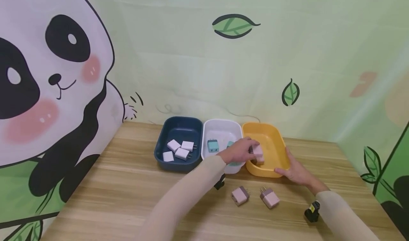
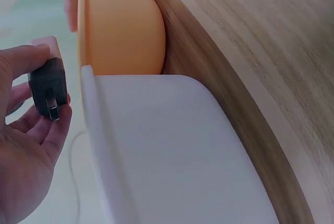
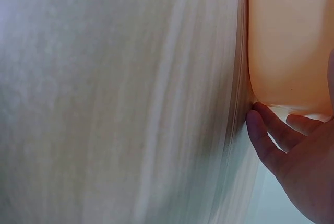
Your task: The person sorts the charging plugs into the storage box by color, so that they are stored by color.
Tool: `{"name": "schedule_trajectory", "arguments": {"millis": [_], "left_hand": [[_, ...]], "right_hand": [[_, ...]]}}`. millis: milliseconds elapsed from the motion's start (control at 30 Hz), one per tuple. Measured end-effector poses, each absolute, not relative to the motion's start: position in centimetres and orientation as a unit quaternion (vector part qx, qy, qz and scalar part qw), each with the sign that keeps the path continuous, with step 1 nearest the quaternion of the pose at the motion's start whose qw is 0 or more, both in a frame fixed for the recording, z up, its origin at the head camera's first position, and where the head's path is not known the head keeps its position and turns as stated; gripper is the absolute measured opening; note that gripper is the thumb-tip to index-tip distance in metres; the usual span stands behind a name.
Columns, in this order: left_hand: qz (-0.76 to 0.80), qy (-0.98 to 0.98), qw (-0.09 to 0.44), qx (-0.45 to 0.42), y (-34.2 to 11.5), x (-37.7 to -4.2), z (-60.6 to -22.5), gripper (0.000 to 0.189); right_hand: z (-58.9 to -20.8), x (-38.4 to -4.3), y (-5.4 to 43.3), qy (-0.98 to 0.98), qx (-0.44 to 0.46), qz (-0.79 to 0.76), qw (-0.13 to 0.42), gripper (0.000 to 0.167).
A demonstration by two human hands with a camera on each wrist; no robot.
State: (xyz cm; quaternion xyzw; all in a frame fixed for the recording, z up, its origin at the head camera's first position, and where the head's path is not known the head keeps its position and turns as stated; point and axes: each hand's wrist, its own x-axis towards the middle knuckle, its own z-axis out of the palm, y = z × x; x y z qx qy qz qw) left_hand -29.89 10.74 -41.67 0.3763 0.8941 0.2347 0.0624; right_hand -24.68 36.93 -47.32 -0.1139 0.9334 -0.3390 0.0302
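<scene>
In the head view my left hand pinches a pink and dark plug-in charger above the yellow bin. Its metal prongs show in the left wrist view, where thumb and fingers grip the charger. Another pink charger is partly visible below it inside the bin. My right hand holds the yellow bin at its front right corner, thumb at the front and fingers along the outer side. On the table in front lie two pink chargers, one on the left and one on the right.
A white bin touches the yellow one and holds teal chargers, partly hidden by my left arm. Left of it stands a dark blue bin with several white chargers. A printed wall backdrop rises behind the wooden table.
</scene>
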Motion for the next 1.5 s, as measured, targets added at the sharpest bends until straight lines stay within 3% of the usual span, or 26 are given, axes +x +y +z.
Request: {"name": "schedule_trajectory", "arguments": {"millis": [833,1500], "left_hand": [[0.278,0.912,0.070,0.292,12.6,-31.3,-43.8,0.049],[0.273,0.920,0.055,0.275,12.3,-31.6,-43.8,0.051]], "right_hand": [[-47.3,-24.6,37.0,0.934,-0.104,-0.341,0.025,0.106],[-47.4,-24.6,36.9,0.934,-0.102,-0.341,0.027,0.106]]}}
